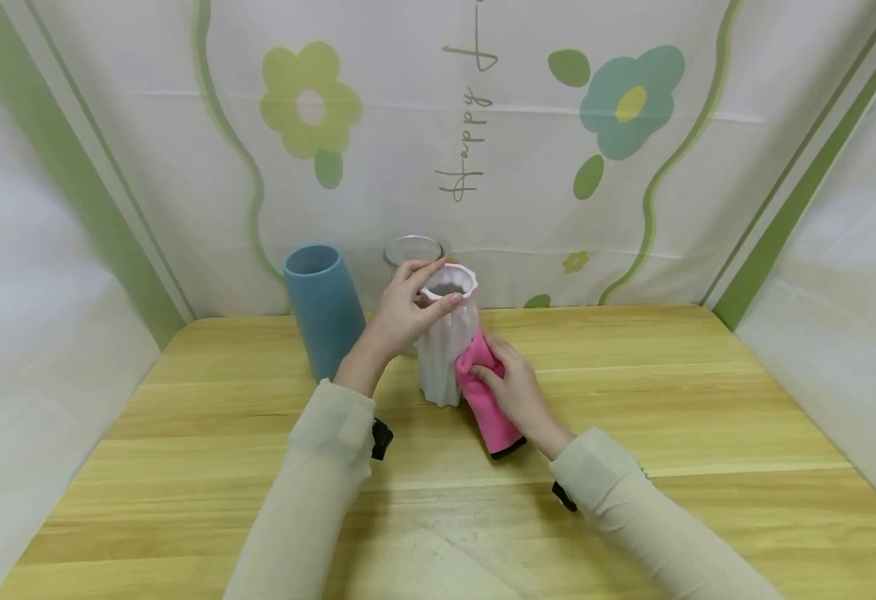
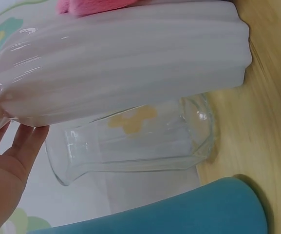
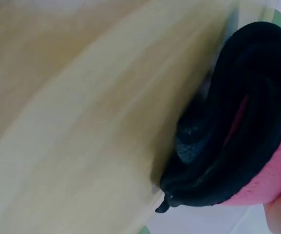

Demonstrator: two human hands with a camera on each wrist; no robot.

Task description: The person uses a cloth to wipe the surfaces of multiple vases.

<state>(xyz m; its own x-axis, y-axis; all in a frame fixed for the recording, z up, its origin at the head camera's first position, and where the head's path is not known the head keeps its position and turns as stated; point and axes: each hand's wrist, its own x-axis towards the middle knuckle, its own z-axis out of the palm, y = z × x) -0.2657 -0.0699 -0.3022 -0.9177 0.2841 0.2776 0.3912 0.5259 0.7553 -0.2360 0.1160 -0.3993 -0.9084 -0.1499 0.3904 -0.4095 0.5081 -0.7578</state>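
Observation:
A white fluted vase [image 1: 441, 358] with a pinkish scalloped rim stands on the wooden table. My left hand [image 1: 402, 310] grips it at the rim, fingers behind and thumb across the front; the left wrist view shows fingers on the neck of the vase [image 2: 130, 63]. In my right hand [image 1: 516, 387] is a folded pink cloth [image 1: 486, 408] with black edging, pressed to the vase's right side. The right wrist view shows the cloth's black edge [image 3: 228, 146] close up; most of that hand is out of that frame.
Left of the white vase stands a tall blue vase [image 1: 325, 312]. A clear glass vase [image 2: 135, 141] is behind the white one, its rim [image 1: 413, 250] showing above my left hand. A printed flower curtain [image 1: 483, 125] hangs behind the wooden table [image 1: 708, 433].

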